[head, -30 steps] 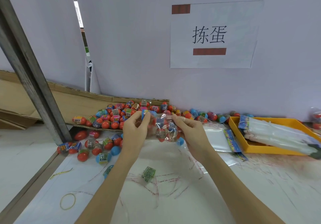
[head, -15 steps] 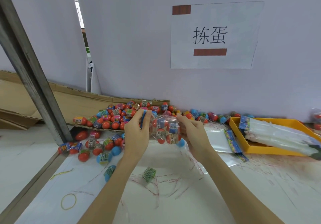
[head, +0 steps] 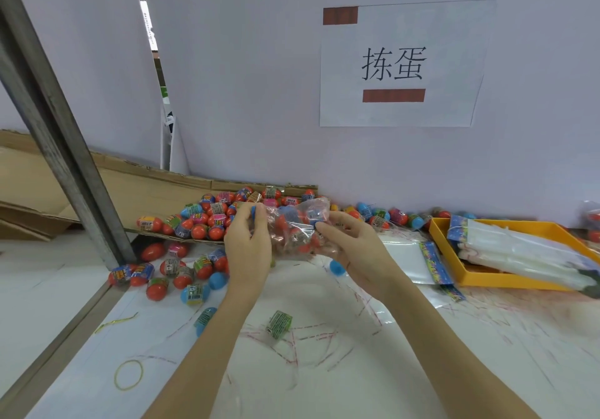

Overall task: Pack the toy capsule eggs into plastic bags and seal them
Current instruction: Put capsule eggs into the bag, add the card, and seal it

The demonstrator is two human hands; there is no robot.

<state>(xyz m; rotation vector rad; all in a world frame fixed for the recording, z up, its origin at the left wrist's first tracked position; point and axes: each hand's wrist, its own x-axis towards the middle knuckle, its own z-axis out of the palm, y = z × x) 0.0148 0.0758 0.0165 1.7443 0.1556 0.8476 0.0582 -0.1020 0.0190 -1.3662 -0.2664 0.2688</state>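
Two hands meet over one clear plastic bag (head: 300,230) filled with capsule eggs, held just above the white table (head: 357,370). The left hand (head: 248,244) has its thumb and fingers curled onto the bag's left end, pinching the plastic there. The right hand (head: 355,249) reaches in from the other side with its fingers fairly straight and slightly spread, the fingertips (head: 321,225) touching the bag's right side; whether they pinch the film cannot be told. How many eggs sit inside the bag is hard to count through the crinkled plastic, but several red and blue ones show. Just below the right hand's fingers lies one loose blue egg half (head: 337,267). Behind and to the left of the left hand's fingers, a heap of loose eggs (head: 207,220), well over twenty, spreads across a flat cardboard sheet (head: 130,188), and about a dozen more eggs (head: 175,272) lie on the table beside that hand's wrist. Beyond the right hand's fingers a row of roughly ten eggs (head: 389,215) runs along the wall. Nearer the wrists lie two green paper labels (head: 278,323), many thin red-and-white strips (head: 308,344) and one yellow rubber band (head: 128,374). To the right of the right hand lie flat empty bags (head: 409,261) with printed headers, then one orange tray (head: 480,280) holding a stack of more bags. Far off on the wall hangs one paper sign (head: 402,64).
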